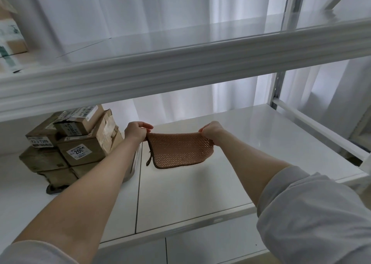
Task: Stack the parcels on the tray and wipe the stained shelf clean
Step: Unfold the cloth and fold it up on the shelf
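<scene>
A brown woven cloth (180, 150) with a dark edge hangs spread out above the white shelf (230, 163). My left hand (136, 132) pinches its upper left corner and my right hand (211, 132) pinches its upper right corner. To the left, several brown cardboard parcels (80, 143) with labels are stacked on a metal tray (133, 167); my left forearm hides part of the tray. No stain shows on the visible shelf surface.
A white upper shelf (180, 63) crosses the view above my hands, with more boxes (12, 43) at its far left. A metal upright (278, 89) stands at the right. White curtains hang behind the rack.
</scene>
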